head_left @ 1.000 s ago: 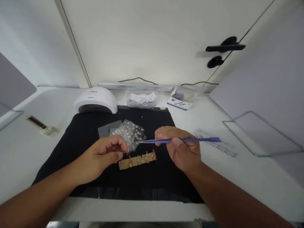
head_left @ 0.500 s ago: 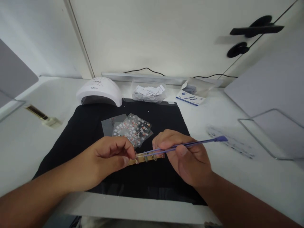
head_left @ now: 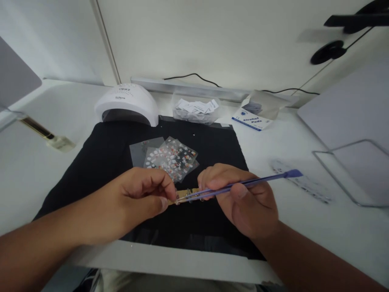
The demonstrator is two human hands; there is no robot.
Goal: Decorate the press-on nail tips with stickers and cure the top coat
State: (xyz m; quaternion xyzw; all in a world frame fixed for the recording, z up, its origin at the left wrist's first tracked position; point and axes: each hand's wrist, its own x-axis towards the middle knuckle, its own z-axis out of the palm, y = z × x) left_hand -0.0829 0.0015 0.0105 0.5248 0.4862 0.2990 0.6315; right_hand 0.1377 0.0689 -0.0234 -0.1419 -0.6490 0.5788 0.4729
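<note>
Two hands over the black mat (head_left: 100,162) on the desk (head_left: 304,227): left hand (head_left: 142,198) fingers pinch the nail-tip strip (head_left: 184,194) steady, right hand (head_left: 243,202) fingers grip purple tweezers (head_left: 243,184), tips touching it, beside sticker sheets (head_left: 170,158).

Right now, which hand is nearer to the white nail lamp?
Left. The left hand lies on the black mat below the nail lamp; the right hand, holding purple tweezers, is farther right.

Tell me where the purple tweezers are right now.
In the head view, the purple tweezers are gripped in the right hand right of centre over the black mat, tips meeting the tan nail strip beside the left hand.
</note>
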